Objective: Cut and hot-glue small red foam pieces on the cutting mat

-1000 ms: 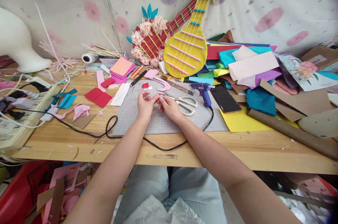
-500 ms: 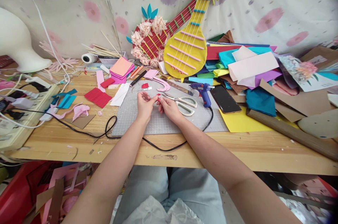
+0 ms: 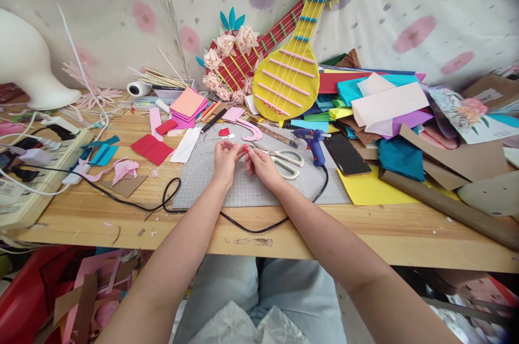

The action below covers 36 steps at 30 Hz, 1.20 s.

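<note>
Over a gray gridded cutting mat (image 3: 206, 190), the right hand (image 3: 261, 164) pinches a small red piece (image 3: 245, 147) just beside the left hand (image 3: 224, 163). White-handled scissors (image 3: 284, 159) and a blue glue gun (image 3: 314, 144) lie rightward, near a black smartphone (image 3: 347, 153); behind, a yellow craft lute (image 3: 286, 81) overlaps a red flower-trimmed lute (image 3: 235, 65).

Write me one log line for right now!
right hand: pinching red piece; left hand: close beside it; scissors: on cutting mat; glue gun: beside phone

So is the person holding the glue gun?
No, the hot glue gun lies between the scissors and the smartphone, apart from the left hand and right hand.
</note>
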Available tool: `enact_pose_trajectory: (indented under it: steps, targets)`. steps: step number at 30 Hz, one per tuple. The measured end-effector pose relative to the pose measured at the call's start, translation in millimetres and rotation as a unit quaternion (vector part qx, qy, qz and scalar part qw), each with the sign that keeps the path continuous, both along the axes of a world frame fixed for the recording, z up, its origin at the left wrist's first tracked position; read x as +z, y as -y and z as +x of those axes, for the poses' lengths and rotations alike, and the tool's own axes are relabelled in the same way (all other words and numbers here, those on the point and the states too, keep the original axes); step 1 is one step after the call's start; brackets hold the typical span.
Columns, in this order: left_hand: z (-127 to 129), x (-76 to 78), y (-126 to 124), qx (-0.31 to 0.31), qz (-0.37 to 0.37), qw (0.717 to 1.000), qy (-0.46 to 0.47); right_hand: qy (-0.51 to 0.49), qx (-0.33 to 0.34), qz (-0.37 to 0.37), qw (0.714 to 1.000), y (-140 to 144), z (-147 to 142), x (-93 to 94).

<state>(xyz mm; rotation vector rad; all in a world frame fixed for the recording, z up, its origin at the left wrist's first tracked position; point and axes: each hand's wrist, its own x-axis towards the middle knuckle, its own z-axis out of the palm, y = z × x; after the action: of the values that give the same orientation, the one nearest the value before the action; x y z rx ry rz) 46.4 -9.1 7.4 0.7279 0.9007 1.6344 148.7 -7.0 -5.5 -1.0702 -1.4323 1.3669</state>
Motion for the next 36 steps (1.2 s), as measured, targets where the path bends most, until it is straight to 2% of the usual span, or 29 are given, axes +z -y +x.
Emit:
enact_pose_trajectory:
  steps: [7,11,13,17,20,27,33,36]
  targets:
    - [-3.6,-7.3,-2.8,0.071,-0.001,0.995,-0.071,0.036,0.014,0.015,0.999,0.4,0.5,-1.7]
    - [-2.5,-7.2,-2.9,0.1,-0.008,0.992,-0.081,0.057,0.018,0.024,0.998,1.8,-0.3,-1.4]
    - [-1.0,-4.8,-2.1,0.085,-0.01,0.995,-0.055,0.043,0.02,0.013,0.999,1.8,-0.5,-1.7]
    - [0.1,-1.7,-0.7,0.018,-0.003,1.0,-0.015,0.01,0.021,-0.003,1.0,1.4,-0.4,-2.3]
    - [-1.7,-3.4,-0.6,0.023,0.007,0.999,-0.042,-0.001,0.023,-0.01,1.0,1.4,-0.5,-2.4]
    - [-3.1,-7.9,-1.7,0.075,0.003,0.994,-0.082,0.05,0.023,0.018,0.998,2.8,-1.7,-3.2]
    - [-0.9,-5.1,-2.3,-0.014,-0.029,0.999,-0.018,0.001,0.026,0.004,1.0,2.0,-0.1,-2.6]
    - [-1.9,-5.6,-2.3,-0.005,-0.015,0.999,-0.033,-0.005,0.033,-0.009,0.999,1.7,0.6,-2.6]
